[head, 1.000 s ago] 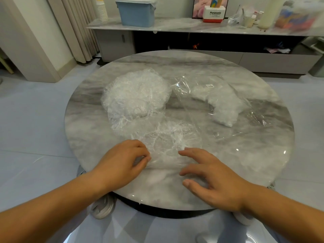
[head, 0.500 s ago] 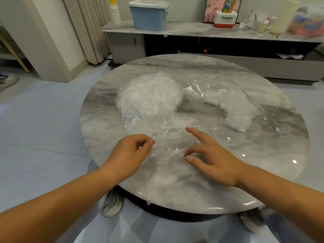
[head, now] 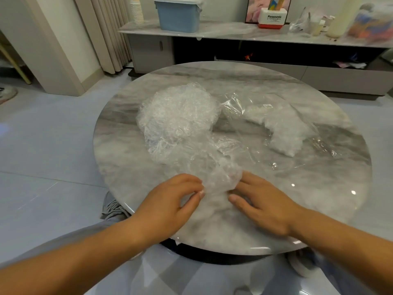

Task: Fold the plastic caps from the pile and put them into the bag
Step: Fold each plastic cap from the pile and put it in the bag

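A heap of crumpled clear plastic caps [head: 178, 116] lies on the left half of the round marble table [head: 319, 199]. To its right lies a clear plastic bag [head: 282, 126] holding a white curved wad of folded caps. One loose cap [head: 221, 177] is bunched up at the near edge between my hands. My left hand [head: 172, 201] pinches its left side with thumb and fingertips. My right hand [head: 261, 201] holds its right side, the fingers tucked under the film and the thumb lying flat on the table.
Behind the table runs a low marble-topped console [head: 234, 33] with a blue bin [head: 177, 14], a white and red box [head: 273, 19] and bottles. Curtains hang at the back left. Grey shoes [head: 111, 207] sit on the tiled floor by the table's base.
Both hands have drawn together on the loose cap. It was spread flat on the table before and is now gathered into a bunch between them, and the right hand's fingers have slipped under it.
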`<action>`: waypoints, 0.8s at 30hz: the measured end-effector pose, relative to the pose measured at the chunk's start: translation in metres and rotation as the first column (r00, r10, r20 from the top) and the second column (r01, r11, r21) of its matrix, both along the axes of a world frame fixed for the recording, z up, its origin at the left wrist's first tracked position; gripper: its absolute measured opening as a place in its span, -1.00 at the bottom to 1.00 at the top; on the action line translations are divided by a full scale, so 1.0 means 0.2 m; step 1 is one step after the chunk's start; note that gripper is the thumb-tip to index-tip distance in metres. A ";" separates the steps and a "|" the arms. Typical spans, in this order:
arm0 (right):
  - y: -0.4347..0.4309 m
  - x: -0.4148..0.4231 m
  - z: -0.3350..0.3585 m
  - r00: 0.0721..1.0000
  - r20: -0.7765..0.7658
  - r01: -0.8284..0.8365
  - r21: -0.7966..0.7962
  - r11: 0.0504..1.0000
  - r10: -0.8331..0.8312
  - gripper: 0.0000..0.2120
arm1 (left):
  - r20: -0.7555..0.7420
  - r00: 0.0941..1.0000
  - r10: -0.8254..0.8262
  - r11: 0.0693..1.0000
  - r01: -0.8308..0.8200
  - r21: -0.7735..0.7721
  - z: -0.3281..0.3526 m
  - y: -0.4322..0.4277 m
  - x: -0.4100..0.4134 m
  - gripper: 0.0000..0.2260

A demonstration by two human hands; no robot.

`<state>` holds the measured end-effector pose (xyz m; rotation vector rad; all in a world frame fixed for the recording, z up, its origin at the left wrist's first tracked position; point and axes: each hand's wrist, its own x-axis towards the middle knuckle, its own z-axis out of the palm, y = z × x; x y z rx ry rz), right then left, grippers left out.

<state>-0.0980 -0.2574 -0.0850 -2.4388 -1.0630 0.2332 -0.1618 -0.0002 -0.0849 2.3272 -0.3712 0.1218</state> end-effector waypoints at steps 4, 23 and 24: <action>-0.06 0.01 0.06 0.997 -0.010 0.083 0.038 0.996 -0.083 -0.55 | 0.007 0.995 -0.101 0.968 0.097 0.232 -0.05 -0.01 -0.04 -0.69; -0.16 -0.24 0.05 0.987 0.111 -0.105 -0.129 0.986 0.120 -0.51 | 0.058 0.966 -0.254 0.866 0.200 0.458 -0.03 0.03 -0.02 -0.72; -0.15 -0.24 0.06 0.983 0.121 -0.122 -0.131 0.984 0.138 -0.53 | 0.070 0.965 -0.252 0.870 0.195 0.452 -0.03 0.04 -0.02 -0.71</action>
